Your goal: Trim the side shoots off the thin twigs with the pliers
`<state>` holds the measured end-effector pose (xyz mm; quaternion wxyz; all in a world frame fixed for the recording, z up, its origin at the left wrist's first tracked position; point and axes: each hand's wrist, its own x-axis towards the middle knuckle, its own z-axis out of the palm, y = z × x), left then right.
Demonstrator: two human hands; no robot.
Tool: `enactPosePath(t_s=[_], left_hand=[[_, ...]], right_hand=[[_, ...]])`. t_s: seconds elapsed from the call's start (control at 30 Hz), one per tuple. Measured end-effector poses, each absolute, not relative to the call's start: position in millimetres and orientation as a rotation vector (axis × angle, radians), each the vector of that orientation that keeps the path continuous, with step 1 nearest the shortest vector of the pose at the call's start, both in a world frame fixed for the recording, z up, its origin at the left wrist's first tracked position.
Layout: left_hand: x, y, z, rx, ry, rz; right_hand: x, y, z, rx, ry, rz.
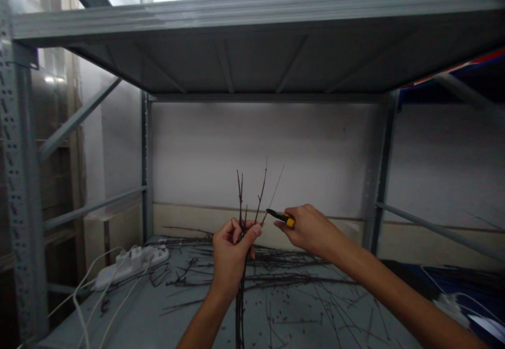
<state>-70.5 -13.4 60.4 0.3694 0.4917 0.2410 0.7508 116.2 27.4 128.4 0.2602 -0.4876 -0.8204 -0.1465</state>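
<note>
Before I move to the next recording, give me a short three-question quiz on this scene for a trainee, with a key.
1. Which hand grips the bundle of bare twigs?
2. True or false: the white power strip lies at the right end of the grey metal shelf.
3. What does the right hand hold?

Key:
1. The left hand.
2. False: it lies towards the left of the shelf.
3. Yellow-and-black snips.
</note>
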Motion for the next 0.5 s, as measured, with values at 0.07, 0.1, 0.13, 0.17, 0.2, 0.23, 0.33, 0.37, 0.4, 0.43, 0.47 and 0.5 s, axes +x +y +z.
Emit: enactPosePath(t_s=[0.07,0.1,0.13,0.17,0.2,0.23,0.33,0.37,0.4,0.43,0.47,0.5], left_hand=[[-71,-13,59,1.268,0.623,1.931],[-72,-13,59,1.272,0.622,1.931],[-72,-13,58,1.274,0.620,1.931],[-73,-13,58,1.273,0.618,1.930],[-73,-13,58,1.268,0.616,1.931],[-73,-13,58,1.263,0.614,1.932],[-74,-13,59,1.259,0.615,1.933],[-74,-13,59,1.260,0.616,1.934],[-75,-13,59,1.260,0.617,1.934],[-75,-14,59,1.259,0.617,1.936],[-75,-14,59,1.260,0.616,1.937],[-76,-15,59,1.262,0.615,1.937]], right_hand=[[114,26,129,-1.322,-2.220,-0.399],[113,26,130,-1.323,-2.219,-0.398],[112,25,130,-1.322,-2.221,-0.394],[110,24,130,-1.321,-2.226,-0.388],[109,24,130,-1.320,-2.229,-0.383],[108,23,130,-1.318,-2.230,-0.379],[105,24,130,-1.324,-2.223,-0.382],[104,24,130,-1.333,-2.219,-0.388],[103,25,130,-1.341,-2.222,-0.394],[102,26,129,-1.347,-2.227,-0.403],[101,26,128,-1.354,-2.229,-0.417],[101,27,127,-1.358,-2.229,-0.429]])
